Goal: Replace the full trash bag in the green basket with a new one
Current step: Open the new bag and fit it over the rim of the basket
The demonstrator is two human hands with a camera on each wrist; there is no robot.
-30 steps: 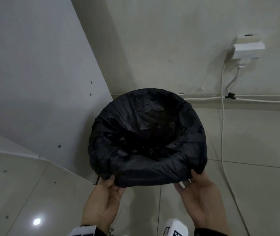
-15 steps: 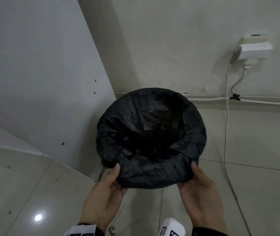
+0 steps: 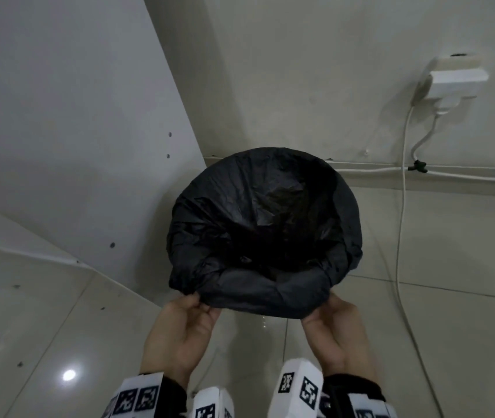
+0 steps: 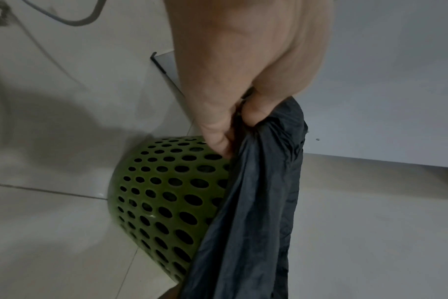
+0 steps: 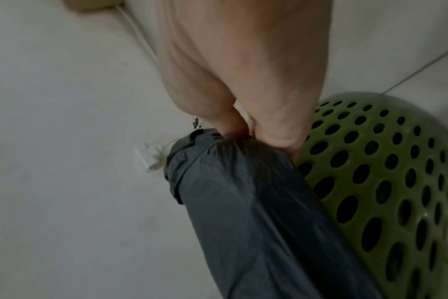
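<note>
A black trash bag lines the basket, its mouth folded over the rim and hiding the basket in the head view. The green perforated basket shows in both wrist views, standing on the tiled floor. My left hand pinches the bag's folded edge at the near left of the rim. At the near right, my right hand pinches the same folded edge, with the fingers curled into the plastic. The inside of the bag is dark, and its contents cannot be made out.
The basket stands in a corner, against a white cabinet panel on the left and the wall behind. A white socket with a plug sits on the wall at upper right. Its white cable trails down across the floor tiles.
Both hands have gone from lying against the folded edge of the bag to pinching it. The view has moved closer to the basket.
</note>
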